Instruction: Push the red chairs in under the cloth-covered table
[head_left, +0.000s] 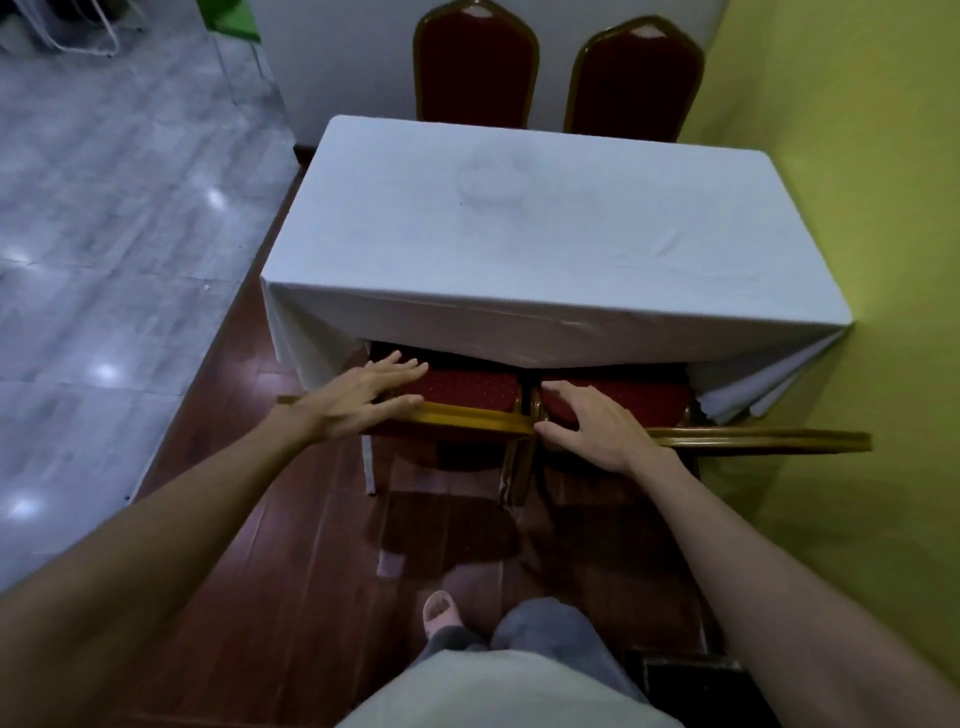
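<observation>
A person is standing at the near side of a table (519, 218) with a white cloth (457, 322) hanging over it. Two red chairs are sitting side by side right in front, with their seats partly under the cloth. The left chair (462, 387) and the right chair (623, 389) are almost touching each other in the middle. Their gold top rails are facing the person.

The left hand (358, 400) is lying flat on the top of the left chair. Its fingers are spread out and reaching over the rail onto the red part, and its thumb is lying along the gold rail. The right hand (592, 421) is resting on the top of the right chair, near its left end. Its fingers are bent and curling over the red padding, with the thumb on the gold rail. It is not clear how tightly it is holding on.

Two more red chairs (475, 67) are standing at the far side of the table, by a white wall. A yellow-green wall (857, 156) is running along the right side. The floor (311, 571) under the chairs is dark red wood.
</observation>
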